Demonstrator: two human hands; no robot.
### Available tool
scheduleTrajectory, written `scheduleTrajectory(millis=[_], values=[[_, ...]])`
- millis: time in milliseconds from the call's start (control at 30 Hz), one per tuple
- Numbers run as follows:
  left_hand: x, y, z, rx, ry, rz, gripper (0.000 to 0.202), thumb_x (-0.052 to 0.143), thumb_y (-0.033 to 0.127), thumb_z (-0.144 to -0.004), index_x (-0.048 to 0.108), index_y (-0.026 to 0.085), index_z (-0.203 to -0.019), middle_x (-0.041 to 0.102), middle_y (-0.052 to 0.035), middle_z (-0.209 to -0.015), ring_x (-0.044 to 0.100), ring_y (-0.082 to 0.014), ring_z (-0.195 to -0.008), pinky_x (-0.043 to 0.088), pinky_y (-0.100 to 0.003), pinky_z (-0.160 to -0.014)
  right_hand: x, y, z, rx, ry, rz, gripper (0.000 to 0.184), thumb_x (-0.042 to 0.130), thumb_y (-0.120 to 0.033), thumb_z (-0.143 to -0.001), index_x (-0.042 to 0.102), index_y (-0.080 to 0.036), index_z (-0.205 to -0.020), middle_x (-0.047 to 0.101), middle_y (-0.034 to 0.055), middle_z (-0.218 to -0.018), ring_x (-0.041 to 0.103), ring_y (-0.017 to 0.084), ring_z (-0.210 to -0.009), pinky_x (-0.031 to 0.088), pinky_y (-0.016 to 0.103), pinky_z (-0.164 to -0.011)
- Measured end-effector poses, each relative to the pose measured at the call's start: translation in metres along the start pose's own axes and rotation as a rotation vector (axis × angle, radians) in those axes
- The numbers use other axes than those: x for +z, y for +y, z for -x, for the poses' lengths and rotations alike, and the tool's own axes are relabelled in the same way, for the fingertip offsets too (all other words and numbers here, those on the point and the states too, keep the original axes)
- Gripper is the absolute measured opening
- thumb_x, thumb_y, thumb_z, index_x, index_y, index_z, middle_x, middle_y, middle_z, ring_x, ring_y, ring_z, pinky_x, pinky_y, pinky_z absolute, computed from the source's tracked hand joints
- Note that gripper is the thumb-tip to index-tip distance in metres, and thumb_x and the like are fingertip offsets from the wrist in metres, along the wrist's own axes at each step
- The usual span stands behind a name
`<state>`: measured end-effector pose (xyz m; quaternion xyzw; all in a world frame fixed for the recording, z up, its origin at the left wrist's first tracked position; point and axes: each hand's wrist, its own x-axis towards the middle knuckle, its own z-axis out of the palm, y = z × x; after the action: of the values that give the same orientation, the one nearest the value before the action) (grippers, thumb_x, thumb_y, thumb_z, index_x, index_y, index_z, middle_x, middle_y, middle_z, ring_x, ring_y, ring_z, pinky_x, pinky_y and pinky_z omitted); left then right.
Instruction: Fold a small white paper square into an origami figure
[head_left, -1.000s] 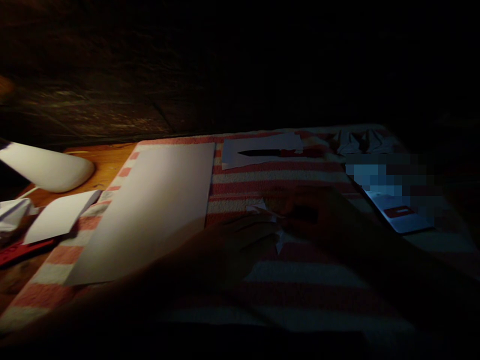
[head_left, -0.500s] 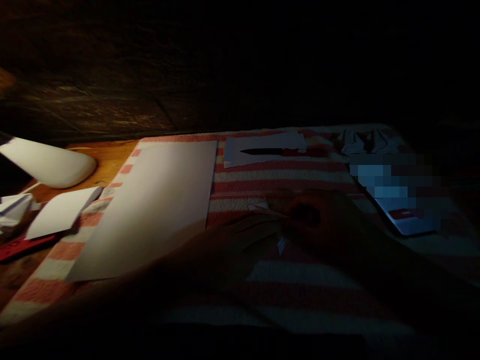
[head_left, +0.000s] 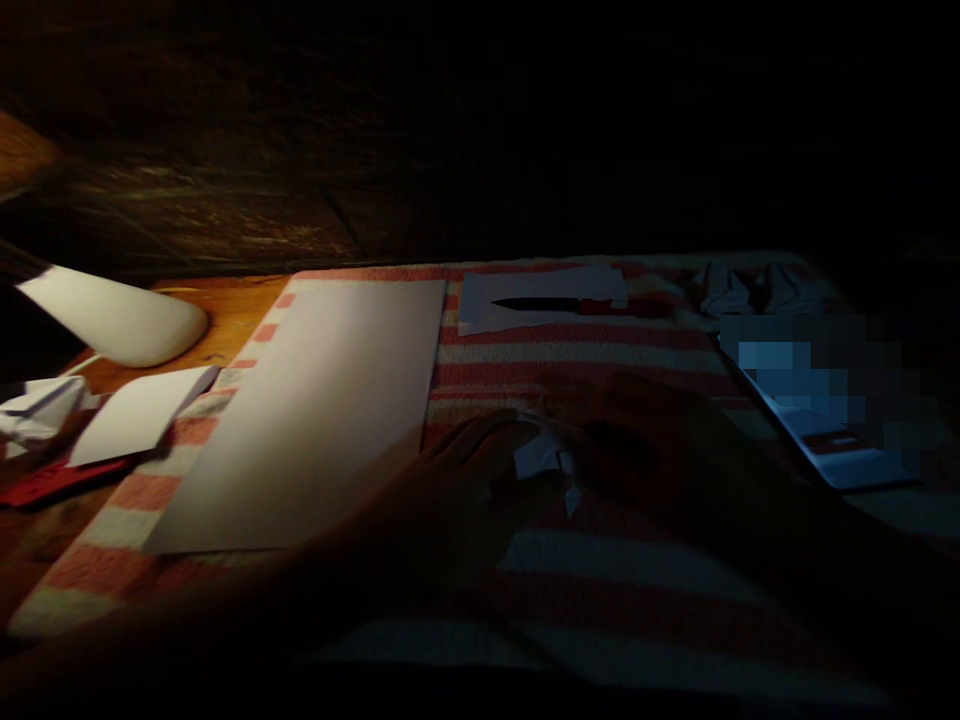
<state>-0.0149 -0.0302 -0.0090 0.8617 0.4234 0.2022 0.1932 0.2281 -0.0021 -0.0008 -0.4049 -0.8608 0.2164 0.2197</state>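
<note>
Striped cloth (head_left: 585, 570): one, red and pale bands, spread over the wooden worktop (head_left: 225, 310) and carrying almost everything.
Big sheet (head_left: 330, 400): one, plain white, flat on the cloth's left half, long axis running away from the person.
Hands: two, both deep in shadow, and they met at mid-cloth!
Left hand (head_left: 457, 480): fingertips lay against the left edge of the paper scrap; grip too dark, cannot tell if it pinched.
Right hand (head_left: 660, 450): pressed in at the scrap's right edge; grip also cannot be told.
Screen device (head_left: 825, 420): one, glowing blue, at the right.
Lamp (head_left: 120, 318): one, white, far left on bare wood.
Paper slip (head_left: 480, 315): one, at the far edge, carrying the knife.
Folded card (head_left: 142, 412): one, just beside the big sheet's left edge.
Knife (head_left: 555, 304): one, long axis left to right, dark blade pointing left, red handle to the right.
Paper scrap (head_left: 541, 455): one, white and creased, between the two hands, a small point hanging toward the person.
</note>
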Motion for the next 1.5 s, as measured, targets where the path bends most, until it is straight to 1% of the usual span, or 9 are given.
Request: scheduleTrajectory(millis=[100,300,500,733,967,1200,1333,1433,1500], values=[[0.0,0.001,0.001,0.001,-0.012,0.015,0.036,0.062,0.034,-0.099,0.055,0.027,-0.134,0.069,-0.0067,-0.123,0.066,-0.0223,-0.104,0.054,-0.046,-0.099,-0.001,0.004,-0.002,-0.053,-0.027,-0.042,0.022,0.066,-0.021,-0.092,0.072,-0.023,-0.114,0.073,0.0066,-0.112,0.069,0.021,-0.099,0.055,0.033,-0.086],[0.0,0.001,0.0,0.04,0.017,-0.014,0.022,0.062,0.031,-0.1,0.061,0.024,-0.121,0.07,-0.0049,-0.11,0.067,-0.0197,-0.093,0.055,-0.038,-0.088,0.0,0.017,-0.001,-0.184,-0.03,-0.076,0.017,0.06,-0.016,-0.094,0.074,-0.022,-0.09,0.074,0.0051,-0.098,0.071,0.017,-0.086,0.054,0.028,-0.074],[0.001,-0.003,0.001,0.164,0.08,-0.146,0.022,0.064,0.03,-0.097,0.064,0.025,-0.118,0.07,-0.0073,-0.116,0.067,-0.0247,-0.102,0.055,-0.042,-0.089,0.005,0.021,-0.001,-0.208,-0.051,-0.107,0.016,0.057,-0.013,-0.096,0.071,-0.02,-0.092,0.073,0.007,-0.102,0.07,0.019,-0.092,0.055,0.031,-0.078],[0.006,-0.004,0.004,-0.032,0.052,-0.048,0.033,0.068,0.036,-0.094,0.06,0.025,-0.124,0.071,-0.0072,-0.106,0.068,-0.0253,-0.098,0.059,-0.041,-0.083,0.005,0.022,-0.002,-0.203,-0.084,-0.13,0.016,0.057,-0.01,-0.094,0.069,-0.022,-0.093,0.072,0.0068,-0.108,0.069,0.02,-0.099,0.056,0.033,-0.084],[0.003,-0.003,0.005,-0.051,0.074,0.027,0.057,0.068,0.04,-0.094,0.047,0.029,-0.145,0.069,-0.0111,-0.116,0.069,-0.0296,-0.104,0.058,-0.049,-0.091,0.003,0.023,-0.003,-0.176,-0.133,-0.098,0.014,0.06,-0.012,-0.094,0.07,-0.021,-0.089,0.069,0.0074,-0.119,0.068,0.021,-0.106,0.056,0.035,-0.087],[0.003,-0.003,0.006,-0.103,0.011,0.063,0.046,0.065,0.038,-0.096,0.051,0.028,-0.139,0.069,-0.0078,-0.11,0.067,-0.0232,-0.092,0.059,-0.041,-0.082,0.005,0.024,-0.004,-0.273,-0.106,-0.128,0.015,0.059,-0.01,-0.095,0.067,-0.022,-0.099,0.07,0.0046,-0.129,0.062,0.021,-0.127,0.051,0.037,-0.105],[0.003,-0.003,0.005,-0.112,-0.028,0.095,0.037,0.061,0.039,-0.099,0.055,0.028,-0.134,0.069,-0.005,-0.1,0.066,-0.02,-0.082,0.058,-0.037,-0.075,0.004,0.023,-0.004,-0.259,-0.108,-0.088,0.017,0.056,-0.009,-0.095,0.067,-0.021,-0.098,0.07,0.0064,-0.132,0.062,0.022,-0.129,0.053,0.038,-0.106],[0.002,-0.003,0.003,-0.122,-0.019,0.112,0.038,0.063,0.04,-0.098,0.056,0.027,-0.133,0.07,-0.0035,-0.097,0.066,-0.0197,-0.081,0.058,-0.038,-0.075,0.004,0.022,-0.002,-0.258,-0.112,-0.055,0.028,0.055,-0.008,-0.096,0.069,-0.023,-0.114,0.063,0.0052,-0.145,0.059,0.023,-0.135,0.052,0.041,-0.109],[0.001,-0.004,0.002,-0.097,-0.002,0.094,0.039,0.064,0.04,-0.097,0.056,0.027,-0.133,0.071,-0.0047,-0.104,0.068,-0.0214,-0.09,0.058,-0.041,-0.085,0.004,0.022,-0.001,-0.259,-0.114,-0.031,0.038,0.054,-0.008,-0.096,0.066,-0.026,-0.127,0.061,0.0031,-0.149,0.057,0.023,-0.136,0.05,0.043,-0.112]])
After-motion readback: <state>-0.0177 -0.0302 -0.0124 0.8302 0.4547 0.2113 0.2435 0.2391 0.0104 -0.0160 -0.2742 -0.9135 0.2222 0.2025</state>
